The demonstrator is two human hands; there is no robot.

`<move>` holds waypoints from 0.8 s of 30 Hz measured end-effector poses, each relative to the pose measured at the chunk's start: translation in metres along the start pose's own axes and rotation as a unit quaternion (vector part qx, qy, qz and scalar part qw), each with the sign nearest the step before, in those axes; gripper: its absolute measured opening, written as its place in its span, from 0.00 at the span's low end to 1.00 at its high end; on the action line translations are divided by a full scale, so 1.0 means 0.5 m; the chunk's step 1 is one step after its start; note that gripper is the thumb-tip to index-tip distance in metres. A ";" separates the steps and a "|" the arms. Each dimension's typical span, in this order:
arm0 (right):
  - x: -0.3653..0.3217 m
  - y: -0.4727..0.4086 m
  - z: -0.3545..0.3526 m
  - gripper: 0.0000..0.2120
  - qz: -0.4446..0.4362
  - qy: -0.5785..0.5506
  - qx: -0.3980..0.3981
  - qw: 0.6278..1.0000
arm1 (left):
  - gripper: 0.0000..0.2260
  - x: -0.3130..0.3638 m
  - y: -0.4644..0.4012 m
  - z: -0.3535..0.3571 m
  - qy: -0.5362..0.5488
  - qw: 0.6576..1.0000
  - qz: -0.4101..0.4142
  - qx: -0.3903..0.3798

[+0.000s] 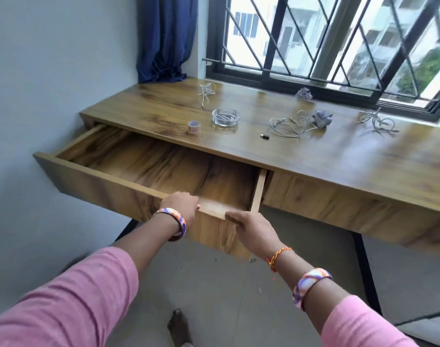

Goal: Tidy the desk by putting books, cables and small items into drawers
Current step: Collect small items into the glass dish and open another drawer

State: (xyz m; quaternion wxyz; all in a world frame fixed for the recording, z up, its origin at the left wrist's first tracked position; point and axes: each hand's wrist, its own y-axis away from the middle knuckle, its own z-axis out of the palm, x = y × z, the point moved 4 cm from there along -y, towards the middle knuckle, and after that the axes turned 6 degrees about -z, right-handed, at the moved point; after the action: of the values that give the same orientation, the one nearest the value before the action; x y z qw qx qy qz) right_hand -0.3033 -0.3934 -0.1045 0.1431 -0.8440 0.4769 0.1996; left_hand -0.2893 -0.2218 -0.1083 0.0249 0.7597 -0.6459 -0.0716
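The left drawer [93, 180] of the wooden desk [339, 156] stands pulled far out, and nothing lies in it. My left hand [180, 202] and my right hand [251, 227] both grip the top edge of the drawer's front panel near its right end. On the desk top lie a tangled white cable [206, 92] at the back left, a tape roll [193, 126], a glass ashtray [225, 117], a small black item [264, 136], a white cable with a grey charger [322, 118], and another coiled cable [375, 120] on the right.
A crumpled piece of paper [304, 93] sits by the barred window [314, 36]. The right drawer [339, 204] is closed. A blue curtain [166, 38] hangs at the back left, beside the wall. Black desk legs [366, 269] stand on the tiled floor.
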 end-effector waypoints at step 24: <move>-0.180 0.207 0.114 0.21 -0.019 -0.026 -0.406 0.913 | 0.14 -0.031 0.370 0.052 -0.218 0.960 0.050 -0.166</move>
State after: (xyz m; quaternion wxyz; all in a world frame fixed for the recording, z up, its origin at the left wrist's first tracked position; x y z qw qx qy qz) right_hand -0.4459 -0.3538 -0.1175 -0.1959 -0.8329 0.3348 0.3947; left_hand -0.4761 -0.2354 -0.1088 0.0130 0.6774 -0.6522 -0.3401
